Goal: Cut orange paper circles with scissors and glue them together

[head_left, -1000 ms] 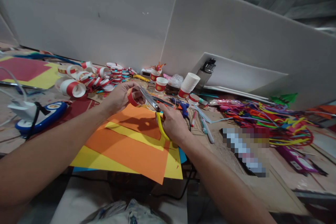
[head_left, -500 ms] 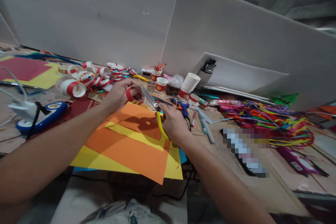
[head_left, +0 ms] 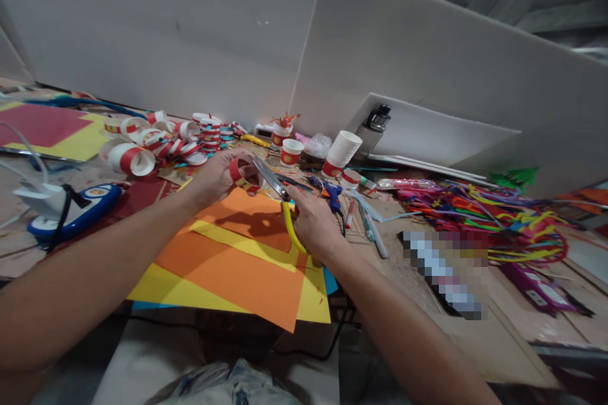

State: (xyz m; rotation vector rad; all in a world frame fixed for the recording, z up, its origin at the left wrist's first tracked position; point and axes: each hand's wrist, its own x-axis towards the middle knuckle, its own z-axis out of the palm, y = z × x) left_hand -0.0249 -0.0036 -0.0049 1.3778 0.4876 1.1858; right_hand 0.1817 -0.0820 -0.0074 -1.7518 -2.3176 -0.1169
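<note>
My left hand (head_left: 219,172) is closed on a red paper cup ring (head_left: 247,185), a cut band with a yellowish mark and an open middle. My right hand (head_left: 314,220) grips yellow-handled scissors (head_left: 291,228). Their metal blades point up and left, with the tips at the ring's upper right edge; whether they touch it I cannot tell. Below both hands lie sheets of orange paper (head_left: 232,275) and yellow paper (head_left: 175,285), stacked on one another.
Many cut cup rings (head_left: 135,159) are heaped at the back left. Stacked paper cups (head_left: 342,150) and a single cup (head_left: 291,153) stand behind the hands. A blue glue gun (head_left: 333,195) lies beyond my right hand. Pipe cleaners (head_left: 489,215) spread at the right; a bottle (head_left: 373,133) leans by the wall.
My left hand has lowered slightly, and the ring has turned a little, showing more of its printed side. The scissors stay nearly in place.
</note>
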